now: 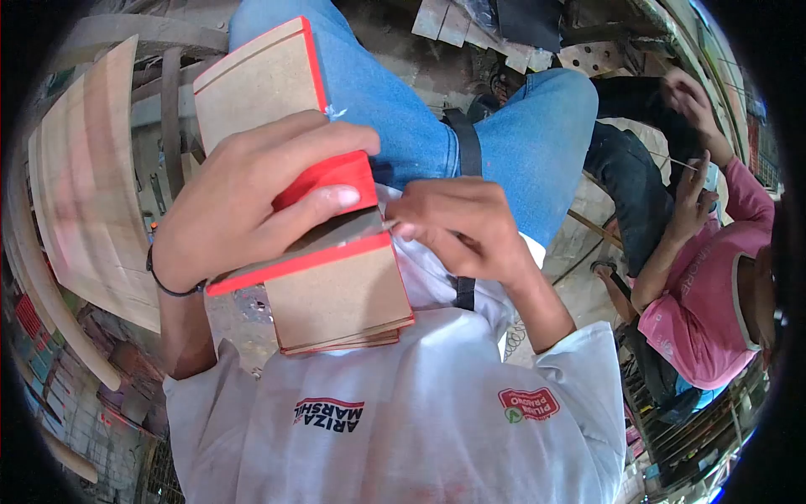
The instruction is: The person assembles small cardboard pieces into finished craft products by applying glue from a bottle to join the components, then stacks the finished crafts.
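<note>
My left hand (260, 185) is wrapped over a small red block (336, 178), its thumb on the front face and its fingers over the top. Below that block lies a dark strip with a red edge, above a brown board piece with red edges (336, 294). My right hand (462, 223) is closed, thumb and fingers pinched at the strip's right end; what they hold is too small to make out. Another brown board with a red edge (260, 84) rests on my thigh, beyond my left hand.
A large curved wooden sheet (96, 193) stands at the left. At the right sits a co-worker in a pink shirt (697, 302), both hands raised. Flat board pieces (453, 25) lie on the floor at the top. A black strap (464, 143) crosses my jeans.
</note>
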`<action>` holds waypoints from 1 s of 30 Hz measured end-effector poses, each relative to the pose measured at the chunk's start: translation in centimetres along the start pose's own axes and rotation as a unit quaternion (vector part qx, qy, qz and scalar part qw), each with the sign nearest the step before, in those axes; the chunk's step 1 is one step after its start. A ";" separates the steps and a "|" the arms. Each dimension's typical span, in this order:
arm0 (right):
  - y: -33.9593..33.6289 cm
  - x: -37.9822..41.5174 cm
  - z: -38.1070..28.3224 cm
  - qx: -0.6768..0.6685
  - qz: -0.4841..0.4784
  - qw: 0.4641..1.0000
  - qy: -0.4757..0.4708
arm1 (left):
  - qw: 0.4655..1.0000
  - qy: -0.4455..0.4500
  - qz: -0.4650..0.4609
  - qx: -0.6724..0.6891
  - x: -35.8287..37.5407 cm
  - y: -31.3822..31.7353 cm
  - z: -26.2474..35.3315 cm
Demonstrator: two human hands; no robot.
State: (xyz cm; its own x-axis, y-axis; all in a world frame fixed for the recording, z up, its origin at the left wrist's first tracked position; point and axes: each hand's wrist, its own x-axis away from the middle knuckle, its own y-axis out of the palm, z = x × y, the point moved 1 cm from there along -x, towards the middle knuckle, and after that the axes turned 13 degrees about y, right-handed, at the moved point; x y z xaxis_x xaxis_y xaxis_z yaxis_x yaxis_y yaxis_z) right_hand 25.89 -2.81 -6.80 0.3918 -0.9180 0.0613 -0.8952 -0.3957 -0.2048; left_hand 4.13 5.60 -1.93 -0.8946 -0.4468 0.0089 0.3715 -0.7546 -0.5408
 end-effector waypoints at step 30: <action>1.2 1.1 -0.2 -0.167 0.058 0.984 -0.023 | 0.998 -0.009 0.045 -0.047 1.8 0.8 1.1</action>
State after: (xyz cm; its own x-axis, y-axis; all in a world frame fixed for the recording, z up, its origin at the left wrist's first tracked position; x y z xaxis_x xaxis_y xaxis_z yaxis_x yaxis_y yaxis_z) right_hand 25.23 -4.24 -6.78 0.2849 -0.9585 0.0106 -0.9514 -0.2814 0.1250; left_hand 3.06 3.69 -1.41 -0.8535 -0.5204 -0.0288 0.4248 -0.6625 -0.6170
